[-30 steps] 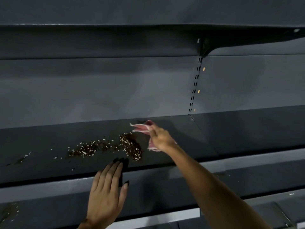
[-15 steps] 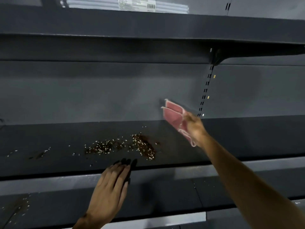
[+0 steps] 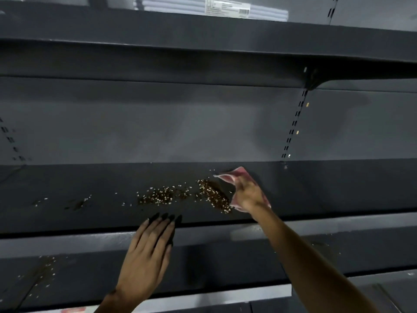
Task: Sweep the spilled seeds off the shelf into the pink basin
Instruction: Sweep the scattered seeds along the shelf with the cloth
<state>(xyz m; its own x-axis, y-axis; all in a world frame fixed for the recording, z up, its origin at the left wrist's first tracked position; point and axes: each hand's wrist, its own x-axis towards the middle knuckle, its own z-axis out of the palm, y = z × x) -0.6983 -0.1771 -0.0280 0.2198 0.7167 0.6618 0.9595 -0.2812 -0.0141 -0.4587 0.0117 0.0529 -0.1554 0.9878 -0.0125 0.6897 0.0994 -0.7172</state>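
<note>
Left hand (image 3: pixel 147 249) lower centre of frame: flat, palm down, fingers together, pointing up-frame. Right hand (image 3: pixel 247 195) right of centre: fingers pinched closed, forearm running down to lower right corner.

It looked like a shop: long dark metal shelves (image 3: pixel 203 213) on slotted uprights (image 3: pixel 293 127), with a barcode-labelled stack of packs (image 3: pixel 212 9) on the tier above.

Brown and pale seeds (image 3: pixel 204 195) lie scattered in two clumps mid-shelf (image 3: pixel 90 213), with what look like fainter specks leftward.
</note>
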